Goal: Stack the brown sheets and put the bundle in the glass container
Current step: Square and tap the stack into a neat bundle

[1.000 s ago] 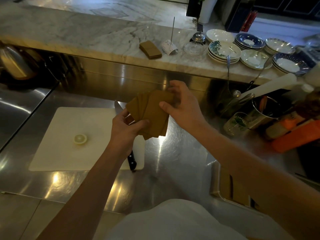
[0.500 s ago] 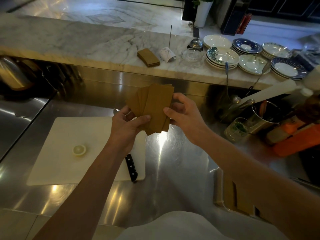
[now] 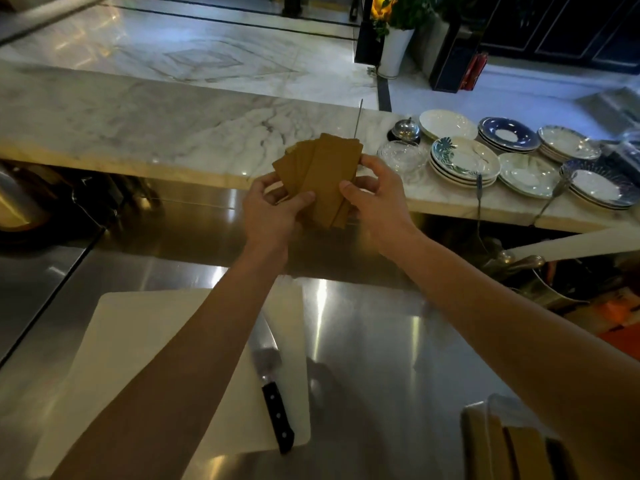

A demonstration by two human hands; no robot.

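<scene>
Several brown sheets (image 3: 323, 174) are fanned out and held up over the front edge of the marble counter. My left hand (image 3: 273, 211) grips the fan's lower left, thumb across the front. My right hand (image 3: 375, 194) pinches its right edge, fingers behind. A clear glass container (image 3: 401, 155) sits on the marble just right of the sheets, beside the plates. More brown sheets (image 3: 512, 448) lie in a metal tray at the bottom right. The small brown stack seen earlier on the marble is hidden behind the fan.
A white cutting board (image 3: 145, 358) with a black-handled knife (image 3: 273, 393) lies on the steel worktop. Stacked plates (image 3: 464, 161) and a silver bell (image 3: 405, 128) crowd the marble counter (image 3: 138, 123) at right. A thin metal spike (image 3: 358, 116) rises behind the sheets. Utensils stand in a metal bucket (image 3: 547, 289).
Both hands have raised the fanned sheets up and forward toward the marble counter. The view tilted up, so the lemon slice on the board is out of sight.
</scene>
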